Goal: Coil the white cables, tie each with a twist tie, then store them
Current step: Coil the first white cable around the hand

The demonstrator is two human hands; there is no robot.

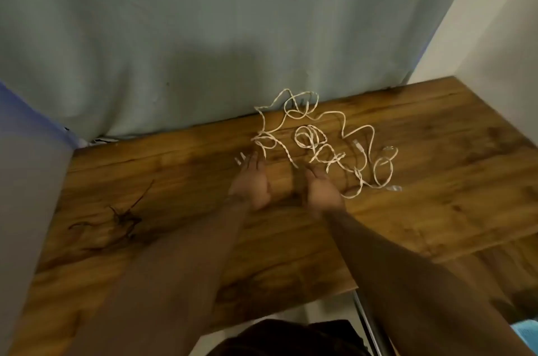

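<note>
Left hand [251, 181] and right hand [320, 191] extend side by side, fingers straight and relaxed (gripping nothing), beside tangled white cables [314, 143] on the wooden counter's [442, 157] far side.

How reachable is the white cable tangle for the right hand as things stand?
Likely yes. The right hand is open with fingers extended, its tips at the near edge of the white cables lying loose on the table; nothing stands between them.
</note>
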